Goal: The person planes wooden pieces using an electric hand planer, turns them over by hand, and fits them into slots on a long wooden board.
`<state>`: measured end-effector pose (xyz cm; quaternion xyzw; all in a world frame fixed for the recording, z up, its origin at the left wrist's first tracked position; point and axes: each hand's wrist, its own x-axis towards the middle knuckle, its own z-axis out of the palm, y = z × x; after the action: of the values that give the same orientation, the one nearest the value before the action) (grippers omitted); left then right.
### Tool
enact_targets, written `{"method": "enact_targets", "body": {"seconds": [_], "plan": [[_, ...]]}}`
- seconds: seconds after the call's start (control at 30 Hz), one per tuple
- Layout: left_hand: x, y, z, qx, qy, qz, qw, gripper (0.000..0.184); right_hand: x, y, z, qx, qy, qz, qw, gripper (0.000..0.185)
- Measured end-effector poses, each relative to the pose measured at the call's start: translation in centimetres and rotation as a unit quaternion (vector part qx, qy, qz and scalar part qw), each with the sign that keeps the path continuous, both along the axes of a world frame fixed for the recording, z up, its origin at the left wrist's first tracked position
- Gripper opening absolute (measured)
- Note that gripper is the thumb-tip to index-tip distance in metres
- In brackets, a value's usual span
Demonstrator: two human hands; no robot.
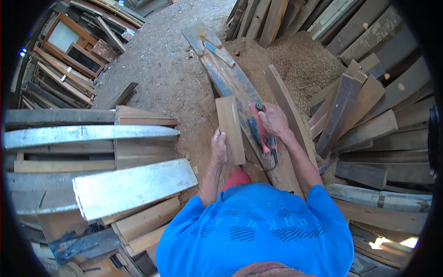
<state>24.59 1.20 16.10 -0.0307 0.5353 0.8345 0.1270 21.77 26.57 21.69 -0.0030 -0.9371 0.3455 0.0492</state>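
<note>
My left hand (218, 147) is closed around the left edge of a short, planed wooden board (231, 131), tilted up in front of my body. In my right hand (275, 122) is the top handle of a red and black electric planer (261, 135). The planer is on or just over the long worn workbench plank (240, 85); its contact with the wood is hard to make out. A dark cord (275, 159) runs from the planer's rear. The board and the planer are side by side, apart from each other.
A thin wood piece (220, 54) lies on the plank's far end. Another long board (288, 106) stands along its right side. Stacked planks (138, 191) fill the left, and leaning boards (344, 108) crowd the right. Shavings (300, 57) are heaped beyond the bench.
</note>
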Motion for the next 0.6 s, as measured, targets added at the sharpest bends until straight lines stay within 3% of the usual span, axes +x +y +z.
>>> {"method": "enact_targets", "body": {"seconds": [0.17, 0.23, 0.37, 0.6], "plan": [[-6.6, -2.7, -4.1, -0.014, -0.073, -0.028, 0.997, 0.046, -16.3, -3.3, -4.8, 0.092, -0.085, 0.009, 0.992, 0.047], [-9.6, -4.0, -5.6, -0.082, -0.085, -0.041, 0.992, 0.048, -22.0, -4.5, -8.0, 0.113, -0.075, -0.005, 0.991, 0.05], [-12.5, -6.3, -8.2, -0.113, -0.096, -0.033, 0.988, 0.05, -32.0, -5.4, -13.9, 0.142, -0.037, -0.041, 0.988, 0.053], [-12.7, -8.6, -9.3, -0.144, -0.167, 0.023, 0.975, 0.052, -40.6, -5.4, -19.8, 0.205, -0.028, -0.021, 0.978, 0.044]]}}
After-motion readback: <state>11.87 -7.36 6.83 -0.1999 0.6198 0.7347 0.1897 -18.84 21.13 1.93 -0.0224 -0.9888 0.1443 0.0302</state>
